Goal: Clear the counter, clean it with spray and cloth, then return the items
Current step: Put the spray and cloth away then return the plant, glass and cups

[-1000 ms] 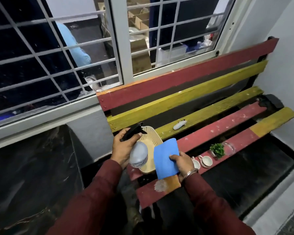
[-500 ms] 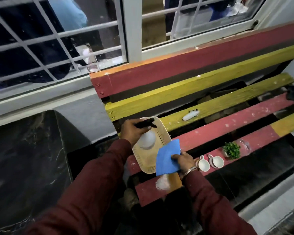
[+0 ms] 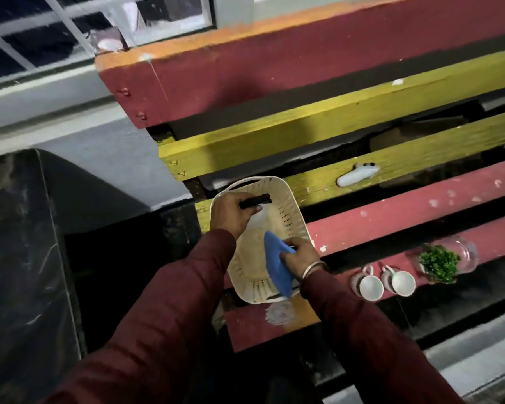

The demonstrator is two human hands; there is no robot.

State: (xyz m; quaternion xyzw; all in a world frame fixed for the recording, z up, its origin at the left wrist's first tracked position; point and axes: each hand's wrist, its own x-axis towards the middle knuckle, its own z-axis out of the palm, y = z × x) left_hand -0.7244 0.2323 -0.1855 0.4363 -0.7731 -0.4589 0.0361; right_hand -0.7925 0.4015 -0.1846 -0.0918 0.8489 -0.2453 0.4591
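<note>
I see my left hand (image 3: 231, 215) gripping the spray bottle (image 3: 258, 214) by its black head, over the cream basket (image 3: 292, 205) on the slatted desk (image 3: 405, 205). My right hand (image 3: 299, 258) pinches the blue cloth (image 3: 277, 266) above the basket's near end. Two white cups (image 3: 384, 284) lie beside a jar of greenery (image 3: 443, 260) to the right.

This looks like a lived-in corner of a home, perhaps a porch or utility nook. Beyond the hands runs a barred window (image 3: 70, 39) in a pale painted wall (image 3: 99, 147). A slatted wooden bench (image 3: 333, 68), painted red and yellow and chipped, fills the space ahead. To the right of the hands sit two white teacups (image 3: 382, 284) and a small green plant (image 3: 438, 262).
</note>
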